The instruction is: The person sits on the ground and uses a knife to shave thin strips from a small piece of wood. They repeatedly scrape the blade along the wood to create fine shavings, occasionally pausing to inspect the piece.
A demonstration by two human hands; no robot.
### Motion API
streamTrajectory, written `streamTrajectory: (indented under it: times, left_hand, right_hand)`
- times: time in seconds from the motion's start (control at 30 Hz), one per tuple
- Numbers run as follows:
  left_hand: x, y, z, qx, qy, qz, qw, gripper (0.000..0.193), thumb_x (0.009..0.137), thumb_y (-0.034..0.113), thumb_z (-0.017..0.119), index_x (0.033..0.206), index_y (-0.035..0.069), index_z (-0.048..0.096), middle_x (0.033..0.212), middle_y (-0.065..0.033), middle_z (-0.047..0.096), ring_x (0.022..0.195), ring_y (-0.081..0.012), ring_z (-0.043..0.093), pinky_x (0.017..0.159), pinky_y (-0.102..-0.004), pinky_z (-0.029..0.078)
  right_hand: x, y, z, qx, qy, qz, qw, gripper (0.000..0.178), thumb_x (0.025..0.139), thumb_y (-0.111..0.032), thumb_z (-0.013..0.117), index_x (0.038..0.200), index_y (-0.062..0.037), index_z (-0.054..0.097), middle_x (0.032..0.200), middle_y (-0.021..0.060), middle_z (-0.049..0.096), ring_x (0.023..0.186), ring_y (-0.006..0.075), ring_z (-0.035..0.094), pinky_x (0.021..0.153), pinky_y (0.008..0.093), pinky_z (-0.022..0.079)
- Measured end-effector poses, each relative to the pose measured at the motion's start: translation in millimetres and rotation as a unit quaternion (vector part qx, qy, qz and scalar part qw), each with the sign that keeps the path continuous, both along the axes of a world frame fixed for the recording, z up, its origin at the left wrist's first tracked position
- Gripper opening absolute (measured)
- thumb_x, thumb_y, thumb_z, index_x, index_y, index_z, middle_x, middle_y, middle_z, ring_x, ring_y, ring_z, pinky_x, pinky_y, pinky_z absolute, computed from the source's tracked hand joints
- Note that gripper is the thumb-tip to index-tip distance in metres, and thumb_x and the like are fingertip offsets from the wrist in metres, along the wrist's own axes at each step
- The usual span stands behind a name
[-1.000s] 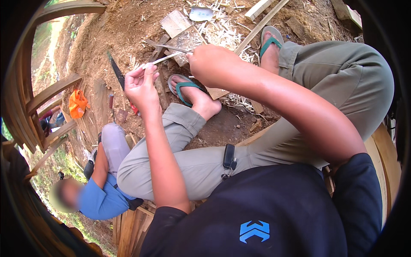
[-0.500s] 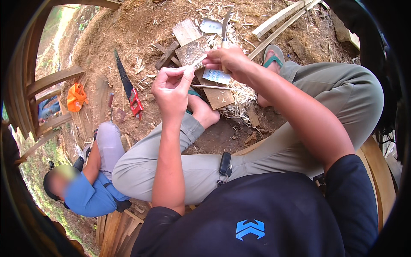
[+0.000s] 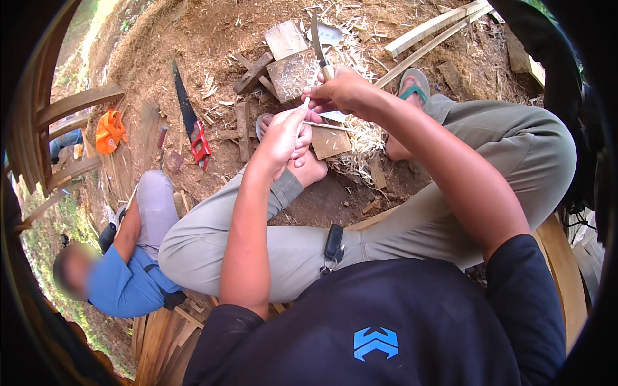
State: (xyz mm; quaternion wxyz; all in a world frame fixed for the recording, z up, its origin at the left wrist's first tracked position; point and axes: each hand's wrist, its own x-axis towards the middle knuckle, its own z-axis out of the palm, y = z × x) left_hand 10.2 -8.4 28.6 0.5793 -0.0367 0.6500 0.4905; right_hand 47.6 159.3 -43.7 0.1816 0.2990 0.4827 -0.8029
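Note:
A thin, pale wooden stick [image 3: 308, 101] is pinched in my left hand [image 3: 283, 140], whose fingers are curled in front of my bent leg. My right hand [image 3: 344, 91] is closed round the wooden handle of a knife [image 3: 316, 37] with a slender, curved blade pointing away from me. Fingertips of that same hand touch the stick's far end. The blade stands apart from the stick. Beneath my hands lie a wooden block [image 3: 293, 76] and a flat board [image 3: 331, 147], with pale shavings [image 3: 365, 141] heaped beside my feet.
A red-handled handsaw [image 3: 198, 145] lies on the ground to the left, near an orange cloth item [image 3: 111, 132]. Long wooden strips [image 3: 438, 29] stretch across the far right. At the left sits another person in a blue shirt [image 3: 129, 283]. A key fob [image 3: 333, 241] rests on my trousers.
My hands have come closer together, and the left has turned over with its fingers more curled. The knife has shifted left with my right hand. The stick now points more steeply away.

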Motion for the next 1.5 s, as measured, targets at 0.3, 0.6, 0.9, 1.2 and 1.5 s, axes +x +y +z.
streamTrajectory:
  times: [0.3, 0.6, 0.9, 1.2, 1.5]
  left_hand:
    - [-8.6, -15.4, -34.1, -0.033, -0.001, 0.116, 0.993, 0.028, 0.1, 0.03, 0.037, 0.078, 0.015, 0.045, 0.045, 0.0043, 0.033, 0.033, -0.0091, 0.029, 0.041, -0.0291, 0.039]
    - [-19.2, -23.8, -36.8, -0.037, -0.022, 0.127, 0.991, 0.029, 0.1, 0.03, 0.036, 0.076, 0.016, 0.045, 0.044, 0.0047, 0.033, 0.032, -0.0085, 0.029, 0.041, -0.0287, 0.038]
    - [-15.3, -19.1, -36.6, -0.043, -0.025, 0.137, 0.989, 0.029, 0.1, 0.028, 0.036, 0.076, 0.015, 0.045, 0.043, 0.004, 0.032, 0.031, -0.0089, 0.026, 0.038, -0.0291, 0.035]
    - [-12.8, -17.1, -38.7, -0.052, -0.012, 0.149, 0.987, 0.026, 0.098, 0.027, 0.037, 0.076, 0.014, 0.045, 0.043, 0.0038, 0.032, 0.032, -0.0088, 0.024, 0.037, -0.0282, 0.031]
    - [-19.7, -21.4, -37.4, -0.037, -0.04, 0.158, 0.986, 0.026, 0.099, 0.026, 0.038, 0.077, 0.014, 0.047, 0.043, 0.0048, 0.032, 0.031, -0.0075, 0.024, 0.035, -0.0254, 0.027]
  right_hand:
    - [12.5, -1.4, 10.2, 0.52, 0.063, 0.254, 0.813, 0.048, 0.099, -0.042, 0.05, 0.091, -0.0008, 0.073, 0.09, 0.0209, 0.071, 0.091, 0.0329, 0.069, 0.075, 0.0455, 0.054]
    - [30.9, -12.7, 50.7, 0.568, 0.081, 0.325, 0.752, 0.041, 0.101, -0.031, 0.047, 0.085, -0.0022, 0.071, 0.081, 0.0164, 0.071, 0.079, 0.0318, 0.071, 0.069, 0.0408, 0.057]
    - [60.4, -27.5, 36.8, 0.699, 0.245, 0.287, 0.607, 0.032, 0.098, -0.025, 0.052, 0.075, -0.0053, 0.065, 0.066, 0.0086, 0.061, 0.059, 0.0241, 0.066, 0.05, 0.036, 0.054]
    - [48.9, -44.1, 48.4, 0.639, 0.08, 0.35, 0.68, 0.034, 0.102, -0.027, 0.047, 0.086, -0.0026, 0.065, 0.079, 0.0103, 0.068, 0.073, 0.0232, 0.071, 0.056, 0.0335, 0.057]
    - [45.3, -53.5, 38.1, 0.665, 0.08, 0.309, 0.675, 0.039, 0.104, -0.03, 0.043, 0.084, -0.0016, 0.06, 0.066, 0.0105, 0.067, 0.061, 0.0241, 0.07, 0.052, 0.0335, 0.056]
